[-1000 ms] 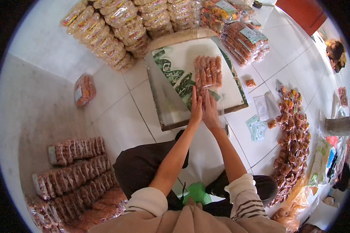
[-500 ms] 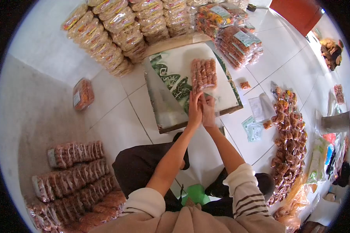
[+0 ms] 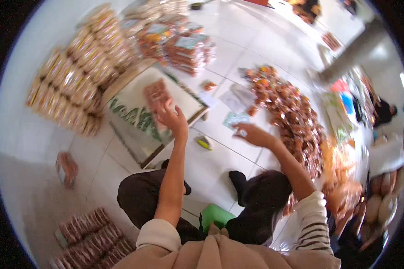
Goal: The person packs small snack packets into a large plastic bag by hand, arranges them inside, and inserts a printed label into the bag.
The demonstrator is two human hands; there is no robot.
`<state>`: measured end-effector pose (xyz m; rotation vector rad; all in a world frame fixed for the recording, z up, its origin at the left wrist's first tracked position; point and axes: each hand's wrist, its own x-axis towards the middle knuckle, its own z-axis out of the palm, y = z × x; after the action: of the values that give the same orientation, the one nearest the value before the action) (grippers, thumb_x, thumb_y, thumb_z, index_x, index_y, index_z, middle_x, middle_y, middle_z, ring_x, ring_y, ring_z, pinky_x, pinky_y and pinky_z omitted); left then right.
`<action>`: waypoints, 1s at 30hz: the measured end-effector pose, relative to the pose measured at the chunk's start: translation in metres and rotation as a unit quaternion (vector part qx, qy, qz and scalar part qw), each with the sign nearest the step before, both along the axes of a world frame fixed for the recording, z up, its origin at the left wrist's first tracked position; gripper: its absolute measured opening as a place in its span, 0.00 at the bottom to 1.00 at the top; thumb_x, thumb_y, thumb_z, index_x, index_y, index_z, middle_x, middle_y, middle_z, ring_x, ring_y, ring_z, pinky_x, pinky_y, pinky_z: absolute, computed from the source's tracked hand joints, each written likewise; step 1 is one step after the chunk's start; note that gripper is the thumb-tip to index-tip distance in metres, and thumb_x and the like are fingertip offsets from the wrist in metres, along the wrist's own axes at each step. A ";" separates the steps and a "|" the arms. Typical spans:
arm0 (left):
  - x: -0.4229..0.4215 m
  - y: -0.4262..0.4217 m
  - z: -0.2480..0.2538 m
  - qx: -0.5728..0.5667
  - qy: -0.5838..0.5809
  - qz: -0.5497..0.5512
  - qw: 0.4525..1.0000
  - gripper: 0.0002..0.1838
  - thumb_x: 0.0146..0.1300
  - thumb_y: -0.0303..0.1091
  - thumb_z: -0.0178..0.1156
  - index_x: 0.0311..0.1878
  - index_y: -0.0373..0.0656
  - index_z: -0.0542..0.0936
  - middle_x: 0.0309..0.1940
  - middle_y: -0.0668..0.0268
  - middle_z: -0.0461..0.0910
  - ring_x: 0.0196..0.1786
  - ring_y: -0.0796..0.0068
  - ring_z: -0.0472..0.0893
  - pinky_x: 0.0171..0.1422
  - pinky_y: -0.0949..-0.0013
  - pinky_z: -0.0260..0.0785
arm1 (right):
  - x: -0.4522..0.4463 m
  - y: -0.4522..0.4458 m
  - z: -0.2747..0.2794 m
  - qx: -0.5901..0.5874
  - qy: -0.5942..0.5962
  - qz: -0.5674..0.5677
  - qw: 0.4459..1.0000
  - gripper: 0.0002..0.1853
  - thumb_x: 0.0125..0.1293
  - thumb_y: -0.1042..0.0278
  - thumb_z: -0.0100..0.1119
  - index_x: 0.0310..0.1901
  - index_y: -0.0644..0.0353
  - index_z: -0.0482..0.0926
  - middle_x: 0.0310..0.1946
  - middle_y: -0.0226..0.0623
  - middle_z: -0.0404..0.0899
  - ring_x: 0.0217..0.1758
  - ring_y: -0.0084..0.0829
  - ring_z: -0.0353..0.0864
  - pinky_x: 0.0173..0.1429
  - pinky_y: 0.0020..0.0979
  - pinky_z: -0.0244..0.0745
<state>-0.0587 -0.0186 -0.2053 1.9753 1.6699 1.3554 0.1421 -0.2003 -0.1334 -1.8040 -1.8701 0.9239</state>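
My left hand [image 3: 174, 120] is over the near end of a clear bag of reddish-brown snacks [image 3: 156, 93], its fingers spread. The bag lies on a low board [image 3: 184, 86] with a white top and green print. To the right, my right hand [image 3: 251, 133] is above the floor by the green-and-white printed labels [image 3: 236, 119], fingers apart and a little blurred. Just beyond the labels are clear plastic bags [image 3: 238, 97]. Between my hands, a yellow-green object [image 3: 204, 143] rests on the tiles.
Stacked packs of pale snacks [image 3: 76, 83] stand at the left. Bagged snacks [image 3: 186, 50] are piled behind the board. A long heap of small brown packets [image 3: 292, 114] runs down the right. More packs [image 3: 90, 237] lie at lower left, and a grey post [image 3: 352, 51] stands upper right.
The view has swung right. My hands, together at the bag's near end before, are now apart: the right has moved over to the labels, while the left stays by the bag with its fingers spread.
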 end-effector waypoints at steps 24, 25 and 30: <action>0.314 -0.353 -0.206 -0.426 0.086 -0.555 0.709 0.25 0.55 0.35 0.58 0.53 0.39 0.62 0.48 0.47 0.68 0.53 0.50 0.68 0.56 0.56 0.61 | 0.117 -0.287 -0.224 0.053 -0.171 -0.675 0.716 0.31 0.47 0.77 0.61 0.56 0.61 0.63 0.52 0.47 0.63 0.56 0.48 0.60 0.60 0.41 0.59; 0.318 -0.359 -0.207 -0.437 0.080 -0.511 0.736 0.25 0.54 0.34 0.58 0.53 0.38 0.62 0.47 0.46 0.69 0.51 0.49 0.69 0.55 0.56 0.61 | 0.118 -0.284 -0.224 0.054 -0.184 -0.670 0.717 0.33 0.45 0.77 0.61 0.57 0.61 0.61 0.52 0.48 0.62 0.56 0.48 0.60 0.61 0.42 0.59; 0.322 -0.366 -0.202 -0.465 0.067 -0.444 0.763 0.22 0.52 0.30 0.59 0.50 0.39 0.64 0.42 0.51 0.72 0.45 0.52 0.73 0.48 0.57 0.64 | 0.117 -0.276 -0.230 0.039 -0.168 -0.686 0.707 0.32 0.44 0.82 0.58 0.55 0.59 0.63 0.51 0.48 0.63 0.55 0.47 0.60 0.60 0.42 0.59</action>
<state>0.2633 -0.3848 -0.4077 1.7527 0.8399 -0.0168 0.2596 -0.4764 -0.3633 -2.5777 -0.2029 -0.0867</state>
